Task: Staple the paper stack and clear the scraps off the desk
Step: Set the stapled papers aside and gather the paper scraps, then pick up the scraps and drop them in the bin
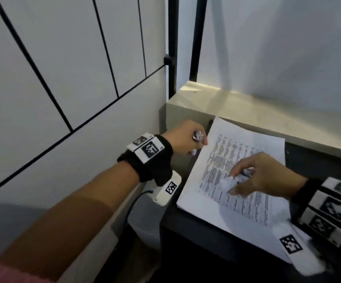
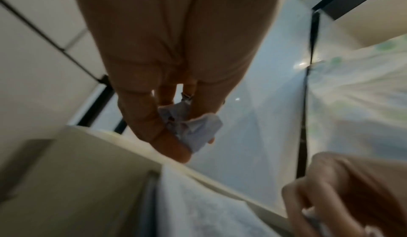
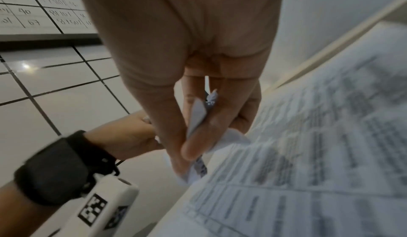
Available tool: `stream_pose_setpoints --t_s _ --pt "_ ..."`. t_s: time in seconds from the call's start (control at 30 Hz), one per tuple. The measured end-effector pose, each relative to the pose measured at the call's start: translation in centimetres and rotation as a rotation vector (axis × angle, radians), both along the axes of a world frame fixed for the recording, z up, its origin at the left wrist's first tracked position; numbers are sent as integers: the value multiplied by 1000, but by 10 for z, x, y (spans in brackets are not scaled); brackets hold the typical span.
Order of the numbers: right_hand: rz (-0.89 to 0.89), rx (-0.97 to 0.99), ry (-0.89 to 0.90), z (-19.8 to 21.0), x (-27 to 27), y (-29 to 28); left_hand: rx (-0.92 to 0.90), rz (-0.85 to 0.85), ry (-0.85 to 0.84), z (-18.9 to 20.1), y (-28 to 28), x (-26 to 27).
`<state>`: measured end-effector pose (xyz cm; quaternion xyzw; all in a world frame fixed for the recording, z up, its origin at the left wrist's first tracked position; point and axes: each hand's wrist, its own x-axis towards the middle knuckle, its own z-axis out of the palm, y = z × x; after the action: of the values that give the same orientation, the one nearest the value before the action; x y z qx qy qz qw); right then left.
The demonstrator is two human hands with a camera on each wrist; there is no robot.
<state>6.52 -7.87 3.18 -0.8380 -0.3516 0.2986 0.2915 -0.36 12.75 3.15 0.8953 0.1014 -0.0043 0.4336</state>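
We hold our left hand (image 1: 182,137) just off the far left corner of the white printed paper stack (image 1: 236,176), fingers curled round a small crumpled white paper scrap (image 1: 259,137), so that scrap is already off the dark desk top (image 1: 186,225) and ready to be carried away. The left wrist view shows the same wad pinched between thumb and fingertips (image 2: 176,146).

Our right hand (image 1: 261,176) sits over the middle of the stack, its fingers closed round a larger crumpled white paper scrap (image 1: 229,183), which lies on or just above the top sheet. We judge it is being gathered there because the scrap lay on the pages.

The stack lies flat on the desk, its far edge against the pale raised ledge (image 1: 247,111). We cannot see a staple or a stapler.

The top sheet carries rows of small print, too blurred to read. The wrist bands (image 1: 149,149) bear black-and-white square markers, no legible words.
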Motion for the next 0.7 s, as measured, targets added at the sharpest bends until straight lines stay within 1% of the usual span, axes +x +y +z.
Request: stream_pose_setpoints --t_s 0.07,0.17,0.27,0.33,0.43,0.5,0.57,0.7 --pt "47 2 2 -6 -3 27 -13 84 60 -15 26 -11" --pt "100 29 26 3 -4 68 23 187 174 -41 50 -24" --pt "155 51 -20 10 -6 113 108 204 281 -68 62 -32" --pt "208 -6 -93 4 -10 141 98 192 384 -88 68 -35" --pt "268 -139 -171 -19 -18 175 -11 256 516 -125 76 -40" --pt "324 -238 -201 -36 -24 190 -49 284 545 -148 80 -46" --pt "371 -317 -211 -44 -29 201 -26 295 546 -166 82 -51" --pt "400 -328 -236 -48 -32 212 -22 249 579 -189 86 -59"
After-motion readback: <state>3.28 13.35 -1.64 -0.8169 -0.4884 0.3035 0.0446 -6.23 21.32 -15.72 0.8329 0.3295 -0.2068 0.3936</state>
